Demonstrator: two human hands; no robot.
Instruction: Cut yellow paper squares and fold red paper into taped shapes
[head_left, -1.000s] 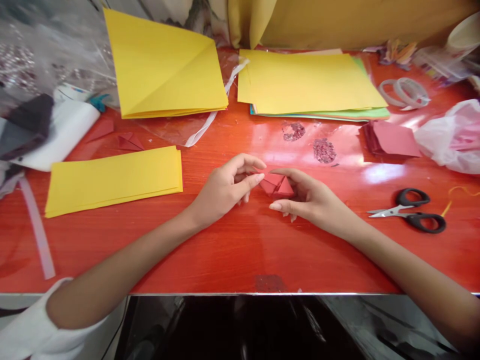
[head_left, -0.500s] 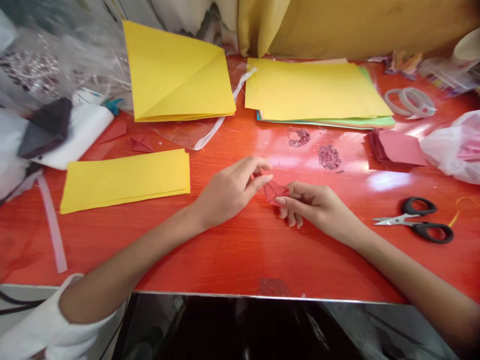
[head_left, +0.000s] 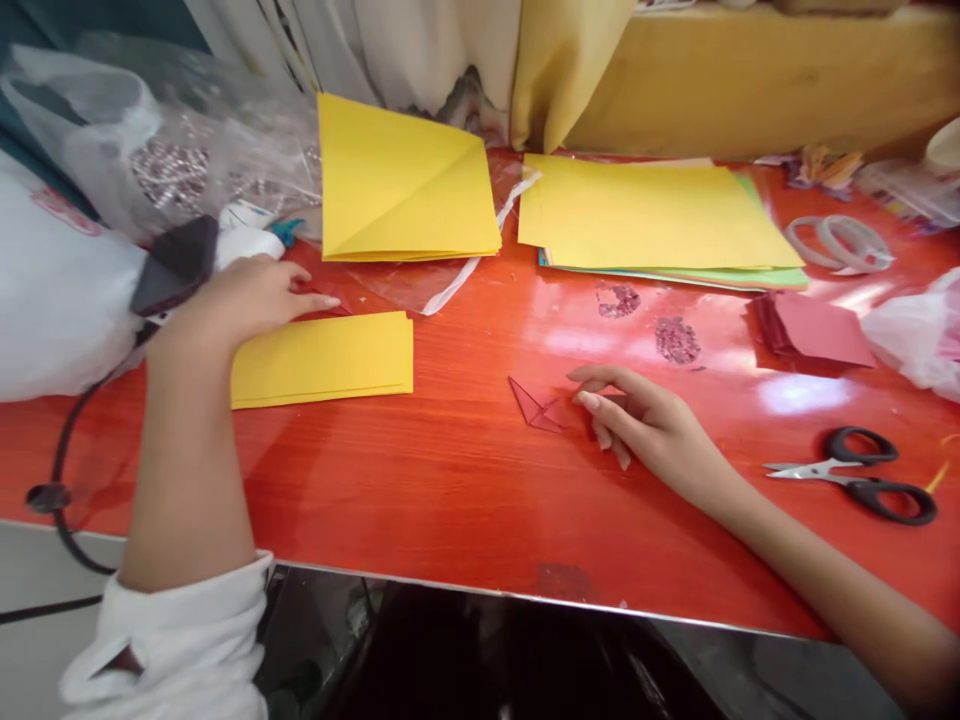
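A small folded red paper piece (head_left: 534, 408) lies on the red table, just left of my right hand (head_left: 637, 412). That hand's fingers are loosely curled and apart, with nothing seen between them. My left hand (head_left: 247, 300) reaches over the far edge of the stack of yellow paper strips (head_left: 330, 358). Its thumb and forefinger are spread beside another red folded paper (head_left: 336, 300), which the hand partly hides; I cannot tell whether they touch it.
Yellow sheets (head_left: 405, 190) and a stack of coloured paper (head_left: 660, 215) lie at the back. Black-handled scissors (head_left: 855, 472) and a stack of red paper (head_left: 814, 330) are on the right. A dark phone-like object (head_left: 176, 265) and a white plastic bag (head_left: 60, 290) stand left.
My left hand has left the folded red paper and moved far left, to the yellow strips. My right hand has let go of the piece, which now rests on the table. The view has shifted left.
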